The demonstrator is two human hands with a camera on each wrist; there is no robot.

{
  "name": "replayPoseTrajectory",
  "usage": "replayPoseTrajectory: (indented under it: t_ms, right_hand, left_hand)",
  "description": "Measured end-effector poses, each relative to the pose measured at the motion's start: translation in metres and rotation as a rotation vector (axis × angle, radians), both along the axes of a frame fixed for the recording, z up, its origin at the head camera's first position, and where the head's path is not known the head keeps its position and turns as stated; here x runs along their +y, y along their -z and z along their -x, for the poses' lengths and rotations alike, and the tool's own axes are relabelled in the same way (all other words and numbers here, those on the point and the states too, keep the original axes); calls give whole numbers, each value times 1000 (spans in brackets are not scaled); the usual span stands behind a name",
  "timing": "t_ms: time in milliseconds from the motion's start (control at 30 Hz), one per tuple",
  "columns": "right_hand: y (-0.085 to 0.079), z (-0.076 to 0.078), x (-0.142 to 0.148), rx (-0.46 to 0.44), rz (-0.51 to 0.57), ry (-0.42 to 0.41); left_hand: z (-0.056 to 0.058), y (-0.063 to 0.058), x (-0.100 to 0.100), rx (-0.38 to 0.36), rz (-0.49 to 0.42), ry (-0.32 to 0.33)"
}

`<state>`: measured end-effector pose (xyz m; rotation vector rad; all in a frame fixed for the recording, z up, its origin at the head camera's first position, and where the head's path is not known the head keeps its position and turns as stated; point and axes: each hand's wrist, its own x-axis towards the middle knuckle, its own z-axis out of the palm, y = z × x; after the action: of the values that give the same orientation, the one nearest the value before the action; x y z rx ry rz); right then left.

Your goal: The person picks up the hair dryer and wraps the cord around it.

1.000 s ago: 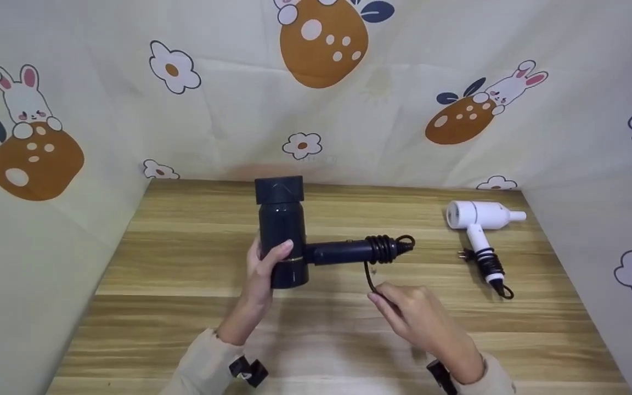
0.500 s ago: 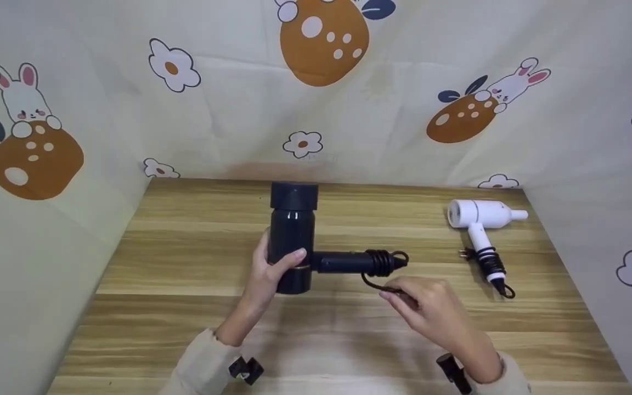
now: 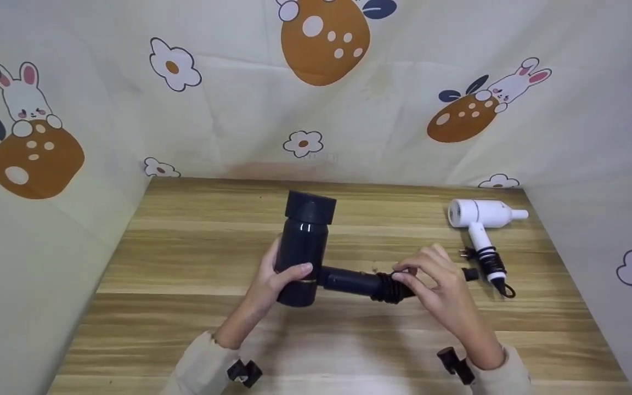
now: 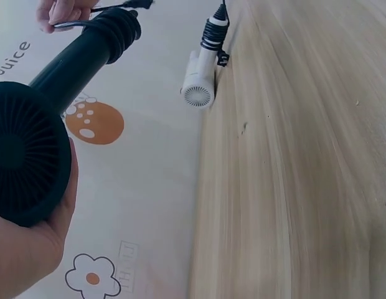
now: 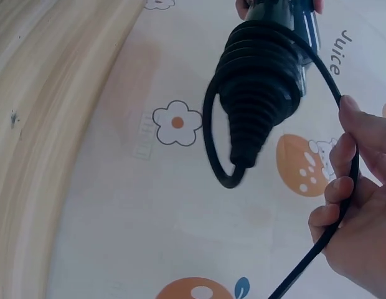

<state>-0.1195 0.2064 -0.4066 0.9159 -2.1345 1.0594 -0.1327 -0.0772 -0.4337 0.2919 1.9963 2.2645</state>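
A dark navy hair dryer (image 3: 306, 247) with a wide nozzle (image 3: 310, 207) is held above the table by my left hand (image 3: 272, 280). The thumb lies across the barrel; the other fingers are mostly hidden behind it. Several turns of black cord (image 5: 255, 56) wrap the end of the handle. My right hand (image 3: 439, 285) pinches the cord's loose length (image 5: 330, 233) between thumb and fingers, beside the wraps. Beyond this hand, the plug (image 3: 470, 274) shows at the cord's free end. In the left wrist view, the round rear grille (image 4: 25, 156) faces the camera.
A white hair dryer (image 3: 480, 214) with a narrow nozzle lies at the table's right back, its black cord (image 3: 490, 262) wound around the handle. The wood-grain table (image 3: 184, 241) meets a printed cloth backdrop (image 3: 228, 109) at the back and both sides.
The dark hair dryer has moved right and toward me, its handle now tilting down to the right. My right hand has risen with the cord from below the handle to beside the handle's end.
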Motion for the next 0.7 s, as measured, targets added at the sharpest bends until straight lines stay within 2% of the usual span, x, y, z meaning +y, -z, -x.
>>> replayPoseTrajectory:
  t_ms: [133, 333, 467, 600, 700]
  right_hand:
    - [0, 2, -1, -38, 46, -7]
    - [-7, 2, -1, -120, 124, -34]
    - [-7, 3, 1, -203, 153, -113]
    - [4, 8, 8, -312, 155, -175]
    - [6, 10, 9, -384, 186, -303]
  left_hand:
    - [-2, -2, 0, -4, -47, 48]
    - [-2, -2, -1, -34, -152, 84]
    - [-3, -2, 0, -53, -217, 121]
    - [-4, -5, 0, -65, -241, 158]
    - [-5, -6, -1, -71, -256, 195]
